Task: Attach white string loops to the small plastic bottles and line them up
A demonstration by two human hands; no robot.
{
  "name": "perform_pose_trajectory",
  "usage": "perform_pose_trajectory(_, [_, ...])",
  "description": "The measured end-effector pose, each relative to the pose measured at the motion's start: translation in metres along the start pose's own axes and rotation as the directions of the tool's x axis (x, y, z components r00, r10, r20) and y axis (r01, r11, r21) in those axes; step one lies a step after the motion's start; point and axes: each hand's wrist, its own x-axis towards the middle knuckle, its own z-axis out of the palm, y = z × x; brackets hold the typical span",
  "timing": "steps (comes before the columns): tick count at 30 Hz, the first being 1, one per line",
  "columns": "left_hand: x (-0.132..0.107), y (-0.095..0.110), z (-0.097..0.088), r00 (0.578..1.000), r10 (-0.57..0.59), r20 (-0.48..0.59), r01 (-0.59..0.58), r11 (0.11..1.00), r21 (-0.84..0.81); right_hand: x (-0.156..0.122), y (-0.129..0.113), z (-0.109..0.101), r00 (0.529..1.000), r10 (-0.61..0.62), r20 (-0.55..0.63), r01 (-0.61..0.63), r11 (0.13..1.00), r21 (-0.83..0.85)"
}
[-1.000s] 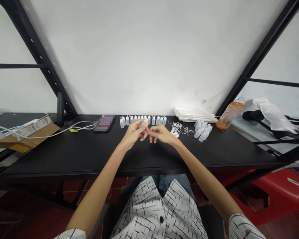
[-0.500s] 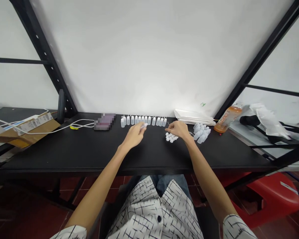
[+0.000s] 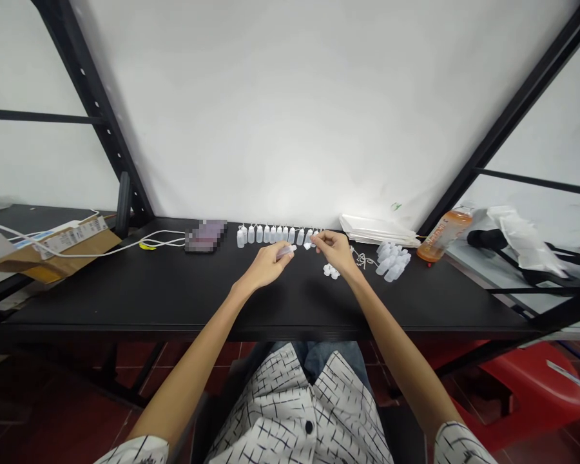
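Observation:
My left hand [image 3: 269, 263] is closed around a small white dropper bottle [image 3: 287, 251], its tip pointing right. My right hand [image 3: 336, 250] pinches a small white cap [image 3: 314, 241] a short way from the bottle's tip. Behind both hands a row of several small white bottles [image 3: 270, 233] stands along the wall. A few loose white caps [image 3: 330, 270] lie just under my right wrist. Several empty bottles [image 3: 392, 261] lie in a heap to the right, with thin white strings [image 3: 362, 259] beside them.
On the black table [image 3: 149, 290] lie a blurred phone [image 3: 204, 236], a white cable [image 3: 149, 242], a cardboard box [image 3: 53, 248] at the left and a stack of white sheets [image 3: 374, 227]. An orange drink bottle [image 3: 443, 234] leans at right. A red stool [image 3: 536, 386] stands below.
My right hand went right to the loose caps, picked one up and has come back toward the bottle. My left hand kept hold of the bottle and shifted slightly right.

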Motion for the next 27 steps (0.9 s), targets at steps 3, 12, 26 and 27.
perform_pose_trajectory(3, [0.0,0.0,0.0,1.0,0.011,0.006,-0.011,0.999,-0.037,-0.003,-0.009,0.011,0.999,0.02,0.043,-0.028,0.98,0.195])
perform_pose_trajectory(12, [0.0,0.006,-0.002,0.999,-0.005,0.044,0.007,0.999,-0.049,-0.007,-0.02,0.028,0.987,0.079,0.138,-0.133,0.885,0.447])
perform_pose_trajectory(26, [0.001,0.004,-0.007,0.999,-0.052,-0.004,0.05,0.978,-0.204,0.001,-0.029,0.035,0.969,-0.011,0.245,-0.115,0.861,0.495])
perform_pose_trajectory(27, [0.001,0.005,-0.007,0.999,-0.045,0.001,0.044,0.976,-0.211,0.0,-0.029,0.034,0.965,-0.011,0.261,-0.124,0.86,0.494])
